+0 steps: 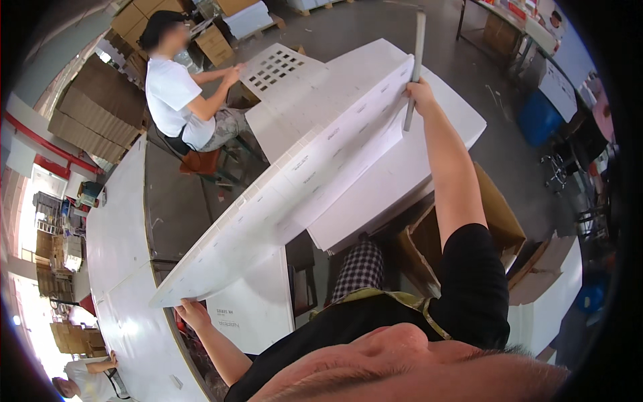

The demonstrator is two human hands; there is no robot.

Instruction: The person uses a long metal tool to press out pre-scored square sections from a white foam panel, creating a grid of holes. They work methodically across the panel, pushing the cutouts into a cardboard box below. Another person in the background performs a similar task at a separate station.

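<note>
A large white printed sheet (305,175) slants across the middle, its near part curving and its far edge lifted. At its lower left corner, my left hand (193,313) is closed on the sheet's edge, the fingers partly hidden behind it. My right hand (420,97) is wrapped round a slim grey bar (419,43), which stands beside the sheet's far right corner; whether that hand also touches the sheet I cannot tell. Under and behind the sheet lies a thick stack of white boards (459,120). Another white printed board (251,318) is beside my left forearm.
A co-worker (177,94) sits on a stool at the far left, beside a white panel with square holes (253,72). An open cardboard box (499,214) stands by my right arm. A long white table (120,248) runs along the left; another person (90,376) is beyond it.
</note>
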